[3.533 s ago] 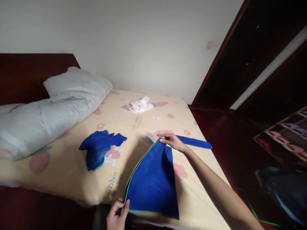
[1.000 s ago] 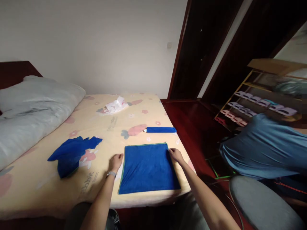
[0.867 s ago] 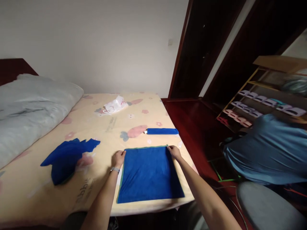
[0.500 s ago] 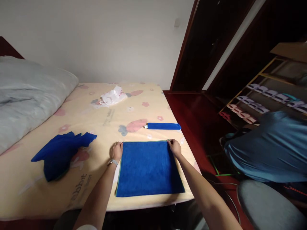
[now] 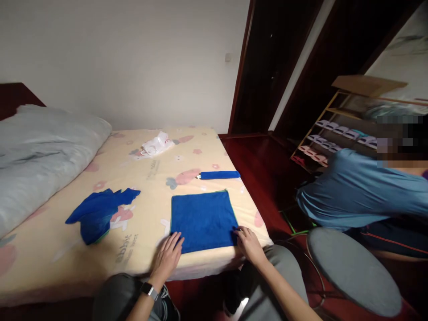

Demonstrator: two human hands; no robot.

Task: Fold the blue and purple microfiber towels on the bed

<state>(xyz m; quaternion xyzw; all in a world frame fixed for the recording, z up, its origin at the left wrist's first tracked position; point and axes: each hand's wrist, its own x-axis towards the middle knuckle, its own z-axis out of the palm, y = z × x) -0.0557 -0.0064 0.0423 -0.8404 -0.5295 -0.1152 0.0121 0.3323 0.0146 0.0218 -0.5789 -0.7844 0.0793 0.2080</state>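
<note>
A square blue cloth (image 5: 203,220) with a green-edged hem lies spread flat near the bed's front edge. My left hand (image 5: 170,253) rests over its near left corner, fingers stretched out and apart. At the near right side, my right hand (image 5: 250,246) has bent fingers closed on the cloth's edge; the fingertips are partly hidden. Just beyond the cloth lies a narrow folded blue strip of cloth (image 5: 220,175) with a white tag. Off to the left is a crumpled blue cloth (image 5: 96,214).
The bed (image 5: 147,240) has a cream patterned sheet. A white plastic bag (image 5: 157,144) lies farther back, and a grey quilt (image 5: 50,151) at left. On the right are a round grey stool (image 5: 354,267), a person in a blue shirt (image 5: 364,187) and a shoe rack (image 5: 329,107).
Both my hands have left the cloth's far corners and come back towards me to its near part. The view has shifted, showing more of the person at right.
</note>
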